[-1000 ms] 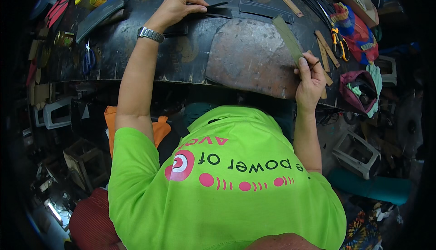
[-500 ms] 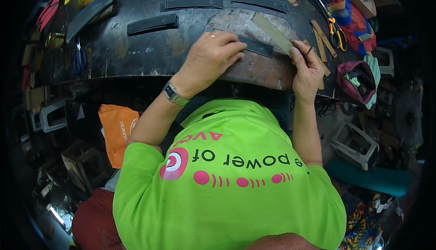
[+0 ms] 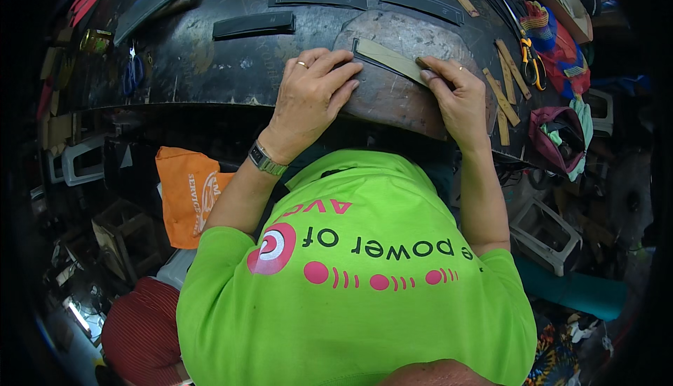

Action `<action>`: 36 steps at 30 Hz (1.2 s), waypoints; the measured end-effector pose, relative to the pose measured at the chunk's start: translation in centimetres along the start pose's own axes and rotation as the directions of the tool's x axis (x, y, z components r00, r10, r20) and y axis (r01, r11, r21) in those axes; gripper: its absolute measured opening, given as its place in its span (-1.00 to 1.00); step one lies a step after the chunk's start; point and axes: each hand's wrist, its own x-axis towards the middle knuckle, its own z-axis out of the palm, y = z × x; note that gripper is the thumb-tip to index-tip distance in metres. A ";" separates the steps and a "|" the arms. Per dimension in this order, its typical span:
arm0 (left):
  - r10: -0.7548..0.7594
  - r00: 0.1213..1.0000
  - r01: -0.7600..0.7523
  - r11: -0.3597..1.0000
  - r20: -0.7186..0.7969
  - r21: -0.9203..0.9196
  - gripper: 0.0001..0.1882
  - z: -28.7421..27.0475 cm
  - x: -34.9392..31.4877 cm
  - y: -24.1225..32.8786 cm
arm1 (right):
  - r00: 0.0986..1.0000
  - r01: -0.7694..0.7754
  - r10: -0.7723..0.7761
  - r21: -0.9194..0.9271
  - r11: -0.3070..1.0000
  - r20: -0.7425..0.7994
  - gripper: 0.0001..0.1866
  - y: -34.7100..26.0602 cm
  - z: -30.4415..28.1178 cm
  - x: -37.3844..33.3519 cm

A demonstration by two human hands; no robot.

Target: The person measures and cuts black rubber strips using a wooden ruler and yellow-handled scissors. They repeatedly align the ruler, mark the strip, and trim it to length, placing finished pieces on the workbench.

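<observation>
right hand point(image 3: 459, 95) is pinching the olive strip point(image 3: 389, 57), lying over a black strip point(image 3: 355, 47) on the brown slab point(image 3: 392, 106). left hand point(image 3: 308, 95) is staying out of clear view at the fingertips, can't tell if gripping. uneven pressure could be skewing the strips.

Single head view, left camera of worn pair; looks steeply down from head height, over lime-green shirt point(image 3: 364, 316), out toward dark workbench point(image 3: 175, 43); view upright, unmirrored; wide fisheye, bench's near edge bowed, corners falling to black; shirt nearest, filling lower middle; left hand point(image 3: 308, 99) and right hand point(image 3: 460, 102) farther out, above centre, near enough for ring point(image 3: 302, 64) to show; workbench top running out through upper edge of view.
</observation>
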 end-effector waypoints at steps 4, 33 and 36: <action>0.001 1.000 -0.001 1.000 0.003 0.000 -0.66 0.1 0.2 0.1 | 0.999 0.026 -0.019 -0.146 0.989 0.050 -0.75 -0.1 0.1 0.6; 0.076 0.986 -0.100 0.981 0.148 0.164 -0.57 -0.6 1.0 0.8 | 0.991 -0.106 0.105 0.016 0.994 0.085 -0.68 0.7 -1.3 1.4; 0.075 0.981 -0.091 0.992 0.177 0.083 -0.57 -0.8 1.6 0.8 | 0.989 -0.122 0.123 -0.019 0.992 0.081 -0.65 1.0 -2.8 1.2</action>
